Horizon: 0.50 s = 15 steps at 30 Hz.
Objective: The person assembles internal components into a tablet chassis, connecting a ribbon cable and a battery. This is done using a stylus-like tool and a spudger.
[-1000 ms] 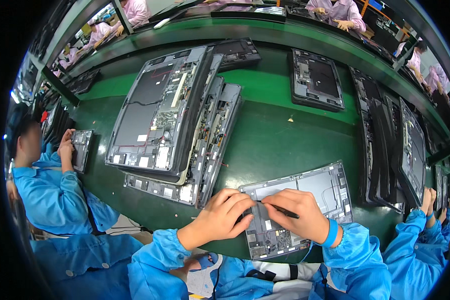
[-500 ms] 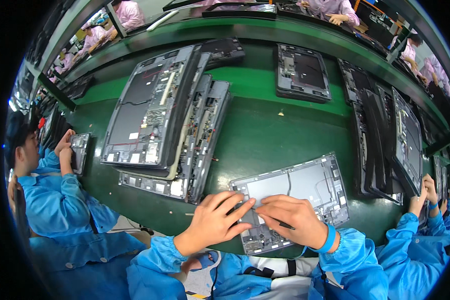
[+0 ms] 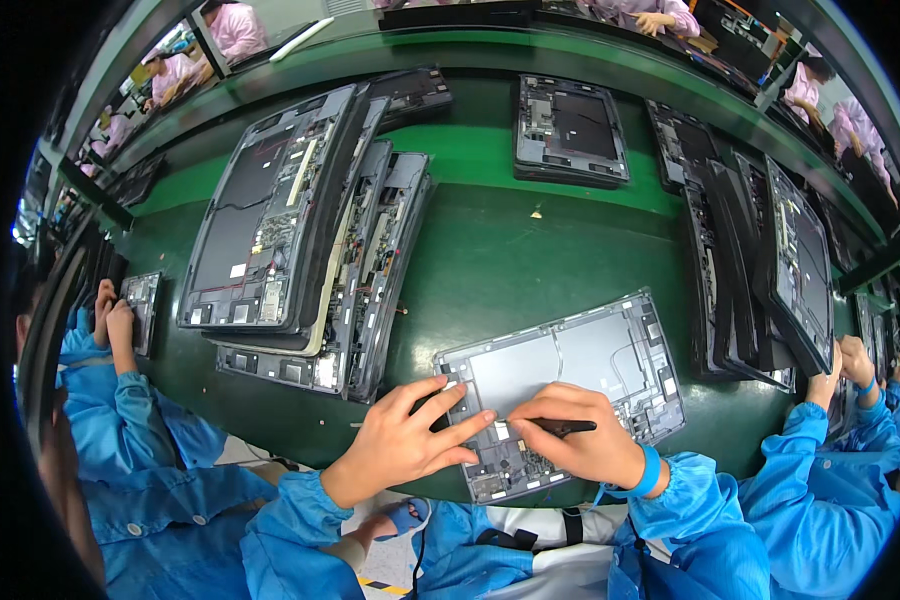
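Observation:
An opened tablet or thin laptop shell [image 3: 505, 378] lies tilted on the green table before me, its battery panels, boards and cables exposed. My left hand [image 3: 405, 438] rests on its left edge with the fingers spread and nothing held. Between the thumb and fingers of my right hand [image 3: 582, 435] is a slim black pen-like tool [image 3: 568, 427], its rear end sticking out to the right. The tool's tip is hidden or too small to make out. It points at the shell's left part, close to my left fingertips. A blue strap [image 3: 648, 474] circles my right wrist.
A tall stack of similar opened shells [image 3: 270, 215] stands on the left. Another stack [image 3: 570, 130] sits at the back, and more lean on the right [image 3: 800, 260]. Co-workers in blue sleeves [image 3: 135, 410] handle devices at both sides. A metal rail [image 3: 450, 45] runs along the back.
The view has shifted, moving the scene leftward. Both hands are slightly lower on the shell. My right fingers have drawn apart from the left ones, and the black tool lies flatter and shows more.

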Available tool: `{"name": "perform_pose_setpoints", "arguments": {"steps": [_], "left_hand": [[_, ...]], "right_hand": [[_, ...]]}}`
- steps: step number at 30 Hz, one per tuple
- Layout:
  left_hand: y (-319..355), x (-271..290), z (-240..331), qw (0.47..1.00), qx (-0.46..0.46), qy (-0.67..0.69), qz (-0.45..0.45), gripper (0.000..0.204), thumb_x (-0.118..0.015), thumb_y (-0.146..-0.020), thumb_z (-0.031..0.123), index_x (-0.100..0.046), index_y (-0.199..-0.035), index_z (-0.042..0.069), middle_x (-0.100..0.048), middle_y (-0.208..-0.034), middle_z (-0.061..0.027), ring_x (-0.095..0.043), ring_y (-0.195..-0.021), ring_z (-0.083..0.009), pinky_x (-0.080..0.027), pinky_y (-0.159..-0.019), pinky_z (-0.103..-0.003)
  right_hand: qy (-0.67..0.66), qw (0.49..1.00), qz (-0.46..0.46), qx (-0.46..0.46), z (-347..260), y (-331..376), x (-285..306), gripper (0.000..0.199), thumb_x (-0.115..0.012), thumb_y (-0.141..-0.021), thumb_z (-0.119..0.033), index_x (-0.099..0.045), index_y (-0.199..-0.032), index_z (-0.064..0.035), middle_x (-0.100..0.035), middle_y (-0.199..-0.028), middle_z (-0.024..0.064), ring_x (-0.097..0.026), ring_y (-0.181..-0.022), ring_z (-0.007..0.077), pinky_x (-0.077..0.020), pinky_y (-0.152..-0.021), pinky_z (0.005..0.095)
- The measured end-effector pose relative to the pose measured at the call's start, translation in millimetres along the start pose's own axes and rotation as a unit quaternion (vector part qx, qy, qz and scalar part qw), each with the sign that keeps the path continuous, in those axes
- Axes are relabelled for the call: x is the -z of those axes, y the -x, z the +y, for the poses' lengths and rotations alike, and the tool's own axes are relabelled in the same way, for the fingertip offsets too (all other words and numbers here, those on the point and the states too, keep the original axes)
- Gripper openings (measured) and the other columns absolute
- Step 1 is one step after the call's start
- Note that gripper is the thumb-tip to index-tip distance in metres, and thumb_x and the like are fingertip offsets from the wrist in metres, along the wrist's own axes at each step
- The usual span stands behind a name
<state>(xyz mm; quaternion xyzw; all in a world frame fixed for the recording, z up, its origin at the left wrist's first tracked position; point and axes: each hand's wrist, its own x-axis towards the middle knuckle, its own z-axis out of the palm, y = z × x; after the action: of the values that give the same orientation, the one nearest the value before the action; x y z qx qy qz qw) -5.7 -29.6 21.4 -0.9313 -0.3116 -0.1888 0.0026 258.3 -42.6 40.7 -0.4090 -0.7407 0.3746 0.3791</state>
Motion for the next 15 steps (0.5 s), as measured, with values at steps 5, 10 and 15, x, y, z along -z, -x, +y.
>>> {"name": "perform_pose_setpoints", "arguments": {"steps": [5,10,15], "left_hand": [[-4,1,-2,0.999,-0.028,-0.037,0.019,0.051,-0.065,-0.083,0.060,-0.072,-0.127,0.035,-0.064,-0.120,-0.0019,-0.060,-0.111,-0.0255,-0.059,-0.083,-0.035],[-8,4,-8,0.995,-0.080,-0.057,0.009,0.059,-0.069,-0.081,0.061,-0.068,-0.131,0.031,-0.062,-0.115,0.0015,-0.060,-0.107,-0.0208,-0.062,-0.069,-0.028],[-12,8,-12,0.993,-0.103,-0.049,-0.013,0.059,-0.066,-0.083,0.062,-0.068,-0.131,0.029,-0.061,-0.116,0.0040,-0.060,-0.107,-0.0191,-0.059,-0.066,-0.026]], "right_hand": [[-0.030,0.999,-0.028,-0.020,0,2,-4,0.013,-0.075,-0.083,-0.004,-0.076,-0.096,-0.0044,-0.071,-0.084,0.0086,-0.068,-0.070,0.0249,-0.0541,-0.062,0.0329],[-0.059,0.998,-0.025,-0.028,3,4,-4,0.010,-0.075,-0.086,-0.004,-0.076,-0.095,-0.0003,-0.072,-0.082,0.0084,-0.064,-0.065,0.0172,-0.0496,-0.057,0.0284],[-0.060,0.994,-0.029,-0.086,-5,1,0,0.012,-0.075,-0.083,-0.006,-0.076,-0.094,-0.0034,-0.072,-0.084,0.0094,-0.069,-0.069,0.0234,-0.0548,-0.062,0.0312]]}}
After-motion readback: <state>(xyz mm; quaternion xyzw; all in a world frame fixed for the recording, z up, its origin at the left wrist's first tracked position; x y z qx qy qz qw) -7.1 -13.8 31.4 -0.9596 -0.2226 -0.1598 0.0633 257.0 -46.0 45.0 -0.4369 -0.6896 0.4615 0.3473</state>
